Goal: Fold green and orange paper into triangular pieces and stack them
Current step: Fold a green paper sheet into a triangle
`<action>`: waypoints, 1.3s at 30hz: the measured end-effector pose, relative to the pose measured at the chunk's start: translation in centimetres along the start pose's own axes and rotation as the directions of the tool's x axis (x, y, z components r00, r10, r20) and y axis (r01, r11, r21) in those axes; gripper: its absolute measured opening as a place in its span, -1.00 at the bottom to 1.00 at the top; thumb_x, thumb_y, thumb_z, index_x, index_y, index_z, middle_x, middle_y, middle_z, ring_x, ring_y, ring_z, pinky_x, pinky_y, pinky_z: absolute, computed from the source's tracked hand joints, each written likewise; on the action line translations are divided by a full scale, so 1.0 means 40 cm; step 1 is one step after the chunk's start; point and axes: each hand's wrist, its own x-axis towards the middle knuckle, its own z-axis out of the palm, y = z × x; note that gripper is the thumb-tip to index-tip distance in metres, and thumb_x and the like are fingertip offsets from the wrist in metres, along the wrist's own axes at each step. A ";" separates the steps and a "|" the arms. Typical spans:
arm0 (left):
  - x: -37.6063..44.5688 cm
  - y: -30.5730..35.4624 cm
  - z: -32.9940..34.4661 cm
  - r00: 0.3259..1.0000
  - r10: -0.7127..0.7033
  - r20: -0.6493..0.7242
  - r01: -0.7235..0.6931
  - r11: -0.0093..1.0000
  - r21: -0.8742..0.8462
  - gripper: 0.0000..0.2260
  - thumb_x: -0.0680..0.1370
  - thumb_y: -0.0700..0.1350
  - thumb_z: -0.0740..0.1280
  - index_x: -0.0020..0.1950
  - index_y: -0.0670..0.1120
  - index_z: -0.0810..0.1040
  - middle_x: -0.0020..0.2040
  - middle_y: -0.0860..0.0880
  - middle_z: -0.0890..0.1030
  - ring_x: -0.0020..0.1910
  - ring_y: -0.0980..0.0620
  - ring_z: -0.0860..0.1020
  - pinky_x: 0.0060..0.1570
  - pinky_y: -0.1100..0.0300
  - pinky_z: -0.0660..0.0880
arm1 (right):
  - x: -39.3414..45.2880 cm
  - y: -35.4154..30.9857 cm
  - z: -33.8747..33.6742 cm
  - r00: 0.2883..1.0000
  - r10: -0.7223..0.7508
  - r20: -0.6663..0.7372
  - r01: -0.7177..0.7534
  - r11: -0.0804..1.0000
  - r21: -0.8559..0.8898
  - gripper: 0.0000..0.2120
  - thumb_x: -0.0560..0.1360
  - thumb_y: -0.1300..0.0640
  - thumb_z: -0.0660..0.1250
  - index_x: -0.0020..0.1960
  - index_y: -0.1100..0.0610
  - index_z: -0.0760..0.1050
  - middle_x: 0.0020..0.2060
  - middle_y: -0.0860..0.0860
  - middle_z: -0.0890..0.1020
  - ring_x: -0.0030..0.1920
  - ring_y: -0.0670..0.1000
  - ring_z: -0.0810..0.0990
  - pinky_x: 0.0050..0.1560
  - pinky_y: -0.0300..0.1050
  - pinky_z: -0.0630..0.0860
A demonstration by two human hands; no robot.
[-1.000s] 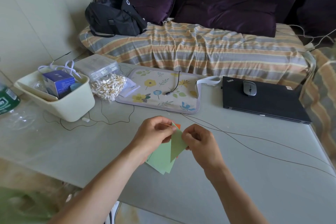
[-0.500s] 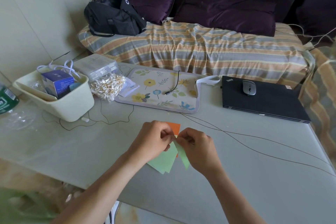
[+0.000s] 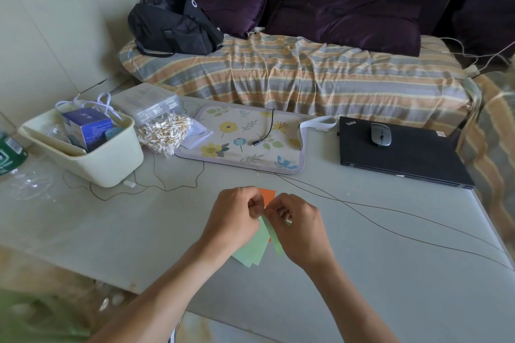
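Center frame, low: left hand [image 3: 237, 221] & right hand [image 3: 299, 227] meet over the table [image 3: 390, 273], fingers curled, pinching a narrow green strip [image 3: 274, 239]. Green sheets [image 3: 252, 249] lie under them w/ orange paper [image 3: 267, 195] peeking out above. Laptop [image 3: 401, 152] sits right.

Matt green paper [image 3: 252, 249], matt orange paper [image 3: 266, 195], smooth grey table [image 3: 390, 273], glossy cream plastic bin [image 3: 111, 161]

Bare table [image 3: 376, 273] right of the hands; thin black cable [image 3: 390, 210] across it, laptop [image 3: 401, 152] beyond.
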 end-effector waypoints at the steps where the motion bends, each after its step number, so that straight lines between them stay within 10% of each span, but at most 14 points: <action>1: 0.001 0.001 0.001 1.000 0.001 -0.004 -0.001 1.000 -0.003 -0.78 0.41 -0.36 0.26 -0.27 -0.06 0.57 -0.40 0.09 0.58 -0.29 0.01 0.58 -0.25 0.15 0.48 | 0.000 -0.003 -0.001 1.000 0.026 -0.001 -0.026 1.000 0.007 -0.89 0.46 0.27 0.42 -0.22 0.13 0.59 -0.34 -0.07 0.60 -0.23 -0.06 0.53 -0.26 -0.39 0.38; 39: 0.008 -0.022 0.010 0.992 0.091 0.087 -0.086 0.994 -0.063 -0.91 0.54 -0.15 0.38 -0.15 -0.01 0.63 -0.24 0.09 0.66 -0.26 0.13 0.60 -0.20 0.14 0.54 | -0.005 -0.006 -0.022 0.990 0.143 -0.002 -0.143 0.990 -0.008 -0.87 0.49 0.23 0.43 -0.23 0.14 0.60 -0.35 -0.13 0.60 -0.22 -0.21 0.54 -0.24 -0.44 0.38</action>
